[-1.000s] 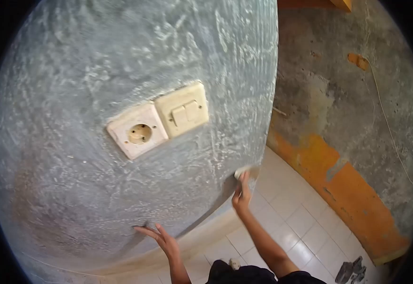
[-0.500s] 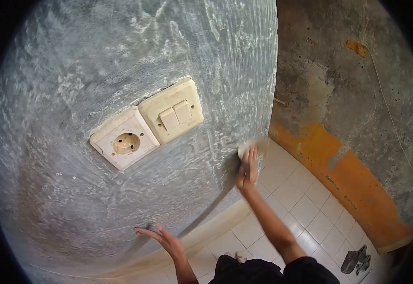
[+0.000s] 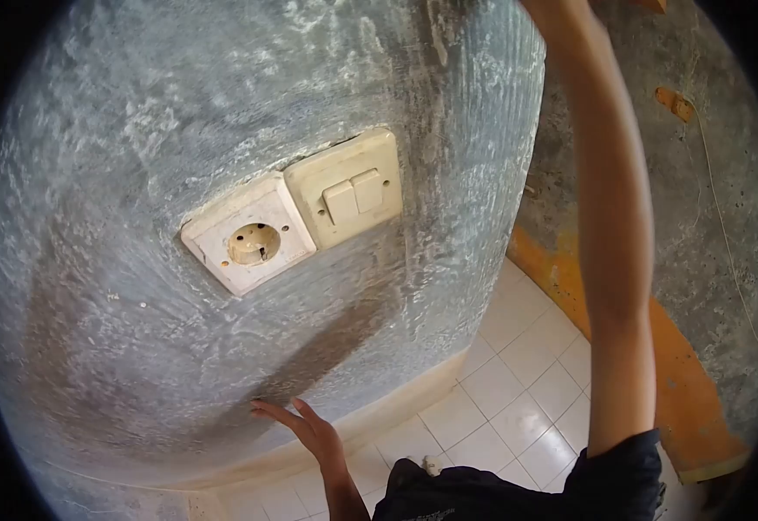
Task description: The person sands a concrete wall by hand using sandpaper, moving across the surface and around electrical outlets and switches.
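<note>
My left hand [image 3: 308, 428] is at the lower part of the grey, streaked wall [image 3: 327, 321]. Its fingers are stretched out and apart, the tips at the wall surface, with nothing held. My right arm reaches up along the wall's right edge. Only the base of my right hand [image 3: 557, 12] shows at the top border; its fingers and anything in them are cut off by the frame. Between the hands, a white wall socket [image 3: 279, 256] and a cream double light switch [image 3: 372, 216] sit side by side on the wall.
White floor tiles [image 3: 518, 373] lie below, beside a pale skirting strip [image 3: 396, 412]. Behind the arm stands another rough grey wall [image 3: 717, 208] with an orange painted band [image 3: 687, 391] along its base. A thin cord [image 3: 719, 213] hangs there from an orange patch [image 3: 674, 104].
My right hand, earlier low near the wall's corner with a pale flat pad against the surface, has swept upward, mostly out of frame. My left hand has stayed nearly in place.
</note>
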A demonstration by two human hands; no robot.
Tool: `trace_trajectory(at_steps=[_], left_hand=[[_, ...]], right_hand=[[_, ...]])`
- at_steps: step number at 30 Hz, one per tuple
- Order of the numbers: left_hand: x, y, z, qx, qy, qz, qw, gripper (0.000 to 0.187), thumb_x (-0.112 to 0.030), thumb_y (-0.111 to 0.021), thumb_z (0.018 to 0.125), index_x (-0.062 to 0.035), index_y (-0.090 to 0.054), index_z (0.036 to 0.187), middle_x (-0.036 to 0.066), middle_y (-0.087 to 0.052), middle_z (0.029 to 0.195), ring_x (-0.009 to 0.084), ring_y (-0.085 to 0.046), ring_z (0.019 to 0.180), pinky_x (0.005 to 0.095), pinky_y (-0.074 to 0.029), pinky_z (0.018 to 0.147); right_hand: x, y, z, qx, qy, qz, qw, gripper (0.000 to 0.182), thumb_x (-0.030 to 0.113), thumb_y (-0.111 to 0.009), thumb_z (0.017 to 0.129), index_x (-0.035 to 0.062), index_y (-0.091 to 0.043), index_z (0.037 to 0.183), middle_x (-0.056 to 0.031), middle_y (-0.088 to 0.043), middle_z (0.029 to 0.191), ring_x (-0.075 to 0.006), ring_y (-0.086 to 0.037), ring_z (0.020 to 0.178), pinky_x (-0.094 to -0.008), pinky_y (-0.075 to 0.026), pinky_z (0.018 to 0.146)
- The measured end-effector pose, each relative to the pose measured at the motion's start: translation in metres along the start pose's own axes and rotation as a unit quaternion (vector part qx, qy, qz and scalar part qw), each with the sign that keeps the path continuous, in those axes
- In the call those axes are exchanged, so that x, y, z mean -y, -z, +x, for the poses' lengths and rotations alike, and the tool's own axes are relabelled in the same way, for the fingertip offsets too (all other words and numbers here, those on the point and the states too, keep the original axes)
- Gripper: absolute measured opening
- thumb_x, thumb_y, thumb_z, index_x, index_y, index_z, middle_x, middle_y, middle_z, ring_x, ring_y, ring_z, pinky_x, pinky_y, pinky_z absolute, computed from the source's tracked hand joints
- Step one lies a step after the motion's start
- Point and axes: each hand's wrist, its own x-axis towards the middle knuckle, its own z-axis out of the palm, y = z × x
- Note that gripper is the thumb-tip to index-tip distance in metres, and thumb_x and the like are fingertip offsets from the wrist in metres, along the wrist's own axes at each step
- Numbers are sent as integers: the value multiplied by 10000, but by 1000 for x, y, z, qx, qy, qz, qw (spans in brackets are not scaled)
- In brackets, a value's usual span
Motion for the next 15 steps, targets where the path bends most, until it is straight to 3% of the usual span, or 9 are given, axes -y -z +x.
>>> trace_trajectory(at_steps=[1, 3, 5, 7, 9, 11, 12, 13, 15], left_hand=[[1, 0, 0, -1, -4, 5, 1000, 772, -484, -286, 1037, -31, 108, 1522, 258, 186, 1564, 365, 177, 1459, 480, 15, 1170], [6, 0, 0, -4, -24, 4, 1000, 768, -482, -293, 1036, -46, 106, 1526, 256, 193, 1563, 371, 171, 1460, 483, 10, 1171], [6, 0, -1, -8, -16, -9, 1000, 767, -481, -301, 1034, -62, 108, 1529, 253, 203, 1561, 377, 168, 1459, 486, 4, 1172], [1, 0, 0, -10, 15, -32, 999, 769, -482, -311, 1031, -79, 114, 1531, 250, 215, 1558, 383, 167, 1458, 490, -4, 1173], [3, -1, 1, -9, 21, -18, 1000, 776, -499, -308, 1027, -94, 122, 1531, 248, 227, 1555, 385, 168, 1457, 496, -14, 1173], [5, -2, 0, -8, 26, -9, 1000, 783, -514, -303, 1023, -104, 130, 1530, 248, 238, 1551, 388, 169, 1456, 499, -24, 1173], [7, -2, 0, -6, 27, -8, 1000, 786, -521, -299, 1021, -105, 133, 1529, 248, 244, 1549, 389, 169, 1456, 500, -29, 1174], [7, -2, 2, -3, 26, -8, 1000, 789, -528, -295, 1019, -107, 137, 1528, 248, 249, 1547, 391, 169, 1455, 500, -33, 1174], [5, -3, 3, 1, 34, -18, 999, 773, -507, -301, 1026, -119, 139, 1530, 244, 262, 1543, 381, 190, 1452, 496, -27, 1174]], right_hand=[[-1, -4, -29, -46, 75, -19, 996, 374, 221, -484, 958, -56, -583, 1188, -335, -593, 1136, -504, -567, 1051, -487, -462, 885], [25, 11, -107, 64, -38, 19, 997, 298, 7, -558, 895, 53, -652, 1175, -222, -673, 1123, -344, -653, 1075, -386, -536, 834], [44, 15, -189, 37, -35, 26, 998, 517, -23, -525, 809, 100, -596, 1307, -274, -501, 1363, -456, -486, 1259, -458, -469, 991], [68, 30, -301, 108, -139, 41, 984, 618, -67, -443, 723, 48, -582, 1314, -301, -412, 1431, -477, -374, 1341, -497, -390, 1070], [109, 51, -428, 161, -257, 71, 950, 643, -46, -486, 689, 38, -568, 1320, -310, -385, 1447, -495, -347, 1350, -510, -334, 1109], [159, 83, -551, 267, -334, 155, 891, 844, -109, -559, 577, 69, -487, 1399, -303, -257, 1519, -491, -263, 1394, -482, -305, 1136], [181, 100, -580, 335, -343, 191, 857, 780, -149, -467, 616, -17, -459, 1384, -358, -237, 1499, -496, -214, 1411, -461, -261, 1149], [195, 111, -605, 384, -351, 220, 825, 774, -149, -498, 639, -23, -431, 1399, -352, -253, 1494, -509, -216, 1405, -490, -234, 1157], [207, 118, -634, 415, -329, 182, 829, 769, -108, -558, 683, -31, -371, 1425, -356, -276, 1473, -535, -236, 1381, -562, -224, 1143]])
